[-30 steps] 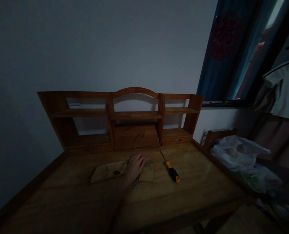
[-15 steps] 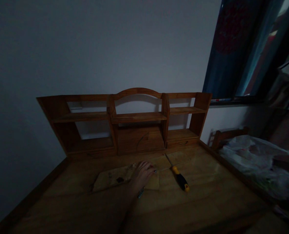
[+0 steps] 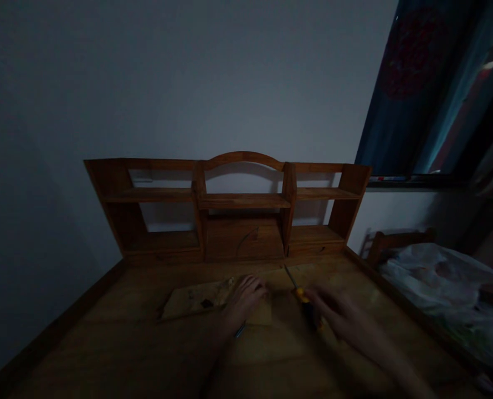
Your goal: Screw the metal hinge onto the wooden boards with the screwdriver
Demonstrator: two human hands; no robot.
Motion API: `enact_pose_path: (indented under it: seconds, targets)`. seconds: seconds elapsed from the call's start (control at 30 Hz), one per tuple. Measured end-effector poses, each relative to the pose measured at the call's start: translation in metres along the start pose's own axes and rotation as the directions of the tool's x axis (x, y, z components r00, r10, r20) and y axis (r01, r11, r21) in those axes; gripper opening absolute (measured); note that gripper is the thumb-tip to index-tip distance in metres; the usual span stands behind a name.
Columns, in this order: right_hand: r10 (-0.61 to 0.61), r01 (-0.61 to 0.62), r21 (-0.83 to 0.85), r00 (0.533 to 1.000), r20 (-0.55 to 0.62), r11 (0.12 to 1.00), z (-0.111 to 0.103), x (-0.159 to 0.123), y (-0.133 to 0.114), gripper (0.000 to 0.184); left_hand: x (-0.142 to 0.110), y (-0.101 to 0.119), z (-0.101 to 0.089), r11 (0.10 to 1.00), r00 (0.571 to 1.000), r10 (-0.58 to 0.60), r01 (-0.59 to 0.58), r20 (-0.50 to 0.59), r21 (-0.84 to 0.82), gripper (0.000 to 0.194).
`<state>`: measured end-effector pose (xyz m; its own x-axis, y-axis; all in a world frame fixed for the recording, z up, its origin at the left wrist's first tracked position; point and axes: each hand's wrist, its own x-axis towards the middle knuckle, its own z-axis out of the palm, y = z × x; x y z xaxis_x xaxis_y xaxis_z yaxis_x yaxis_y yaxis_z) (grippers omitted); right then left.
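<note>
My left hand (image 3: 246, 296) lies over the right part of a worn, flat tan piece, perhaps wood or card (image 3: 188, 299), with a dark spot on it. Its fingers are curled together; whatever is under the fingertips is hidden in the dim light. By the left wrist is a small shiny metal piece (image 3: 240, 329), too dark to name. My right hand (image 3: 333, 310), smeared by motion, is at a screwdriver (image 3: 300, 295) with a yellow and black handle. The screwdriver lies on the desk, its shaft pointing away from me. Whether the fingers grip the handle is unclear.
A wooden shelf unit (image 3: 244, 200) with several compartments stands along the back of the wooden desk (image 3: 155, 354), against the wall. Raised edges run along the desk's sides. Beyond the right edge are a plastic bag (image 3: 433, 271) and a wooden chair back (image 3: 400, 239).
My right hand has come in from the lower right to the screwdriver's handle. My left hand stays on the flat piece. The view has shifted slightly left.
</note>
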<state>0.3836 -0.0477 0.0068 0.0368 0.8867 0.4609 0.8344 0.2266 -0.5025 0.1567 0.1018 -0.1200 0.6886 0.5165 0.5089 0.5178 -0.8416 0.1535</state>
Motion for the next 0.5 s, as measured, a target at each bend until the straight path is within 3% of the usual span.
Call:
enact_pose_path:
  seconds: [0.03, 0.13, 0.2, 0.27, 0.37, 0.5]
  targets:
    - [-0.060, 0.057, 0.046, 0.996, 0.066, 0.997, 0.022, 0.023, 0.000, 0.032, 0.000, -0.001, -0.001, 1.000, 1.000, -0.007, 0.007, 0.000, 0.011, 0.021]
    - [-0.070, 0.070, -0.012, 0.997, 0.014, 0.997, 0.095, 0.066, 0.002, 0.032, -0.001, -0.004, -0.001, 0.996, 1.000, -0.019, 0.019, -0.001, 0.086, 0.020]
    - [-0.027, 0.026, -0.032, 0.999, -0.026, 0.999, 0.136, 0.072, 0.010, 0.030, 0.000, -0.006, 0.001, 0.990, 1.000, -0.025, 0.027, -0.017, 0.141, 0.019]
    - [-0.003, 0.002, -0.040, 0.999, -0.042, 0.999, 0.161, 0.069, 0.023, 0.033, 0.000, -0.008, 0.005, 0.982, 0.999, -0.026, 0.032, -0.033, 0.187, 0.022]
    - [0.020, -0.020, -0.011, 1.000, -0.014, 1.000, 0.171, 0.065, 0.040, 0.033, 0.000, -0.010, 0.010, 0.971, 0.999, -0.016, 0.024, -0.033, 0.236, 0.022]
    - [0.063, -0.064, 0.047, 0.997, 0.034, 0.997, 0.159, 0.067, 0.047, 0.032, 0.002, -0.009, 0.006, 0.967, 0.998, -0.033, 0.044, -0.050, 0.250, 0.016]
